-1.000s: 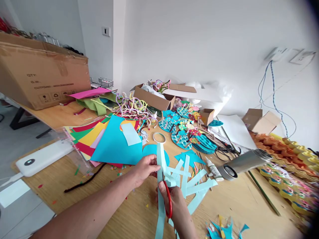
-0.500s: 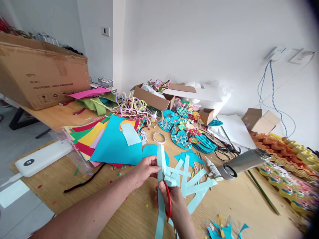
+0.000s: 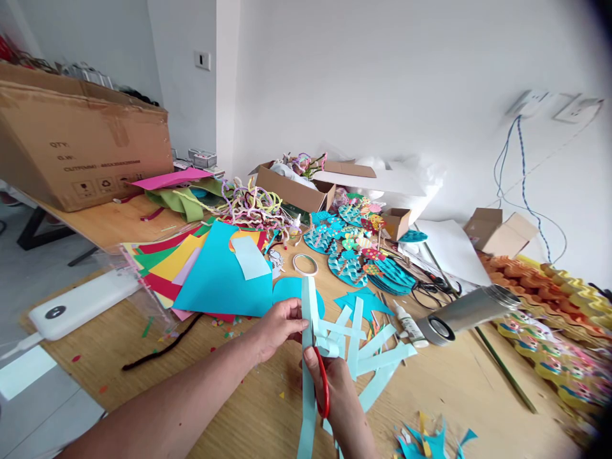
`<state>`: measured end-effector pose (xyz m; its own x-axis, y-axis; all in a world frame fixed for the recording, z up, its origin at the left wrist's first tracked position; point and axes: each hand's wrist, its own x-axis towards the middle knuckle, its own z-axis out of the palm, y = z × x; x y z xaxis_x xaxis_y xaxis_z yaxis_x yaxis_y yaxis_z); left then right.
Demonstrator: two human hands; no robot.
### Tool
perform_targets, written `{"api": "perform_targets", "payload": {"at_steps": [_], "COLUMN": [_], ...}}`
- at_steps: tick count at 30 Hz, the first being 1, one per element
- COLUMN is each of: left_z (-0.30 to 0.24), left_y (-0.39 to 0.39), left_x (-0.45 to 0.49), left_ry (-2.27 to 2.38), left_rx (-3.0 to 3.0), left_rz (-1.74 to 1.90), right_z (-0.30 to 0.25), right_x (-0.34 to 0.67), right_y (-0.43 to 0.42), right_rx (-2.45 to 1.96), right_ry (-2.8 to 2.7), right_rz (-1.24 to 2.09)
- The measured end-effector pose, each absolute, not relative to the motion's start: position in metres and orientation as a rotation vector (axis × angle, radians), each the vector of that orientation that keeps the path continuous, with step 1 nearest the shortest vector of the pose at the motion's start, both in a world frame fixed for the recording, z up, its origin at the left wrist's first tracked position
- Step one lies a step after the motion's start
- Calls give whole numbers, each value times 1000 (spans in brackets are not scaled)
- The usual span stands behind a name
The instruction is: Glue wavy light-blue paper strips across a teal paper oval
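Note:
My left hand [image 3: 282,328] pinches a long pale blue paper strip [image 3: 308,389] near its upper part, holding it upright over the table. In my right hand [image 3: 337,386] are red-handled scissors [image 3: 324,389], their blades pointing away from me along the strip. A curled narrow offcut [image 3: 327,346] hangs at the blades' right side. Several cut pale blue strips [image 3: 380,363] lie loosely just right of the scissors. Behind my left hand, part of a blue paper round [image 3: 291,291] shows. My right fingers are partly hidden by the strip.
Coloured paper sheets [image 3: 224,274] are stacked at left. A tape roll [image 3: 305,264], a glue bottle [image 3: 410,325] and a metal flask [image 3: 473,309] lie around the work. Blue scraps [image 3: 430,440] sit at front right. A large carton [image 3: 86,140] stands at back left.
Hardly anything differs. The curled offcut beside the blades has shifted slightly, while both hands keep nearly the same place.

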<state>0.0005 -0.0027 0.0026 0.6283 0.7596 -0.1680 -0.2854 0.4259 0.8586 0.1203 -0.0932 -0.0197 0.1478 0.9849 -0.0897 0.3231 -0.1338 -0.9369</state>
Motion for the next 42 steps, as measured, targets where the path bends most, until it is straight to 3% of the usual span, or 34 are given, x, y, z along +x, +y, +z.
{"api": "perform_targets", "payload": {"at_steps": [42], "left_z": [5], "left_y": [-1], "left_x": [-1], "left_ry": [622], "left_rx": [915], "left_rz": [776], "right_z": [-2], "right_x": [115], "right_y": [-97], "right_rx": [-1659], "right_ry": [-1259], "right_rz": [966]}}
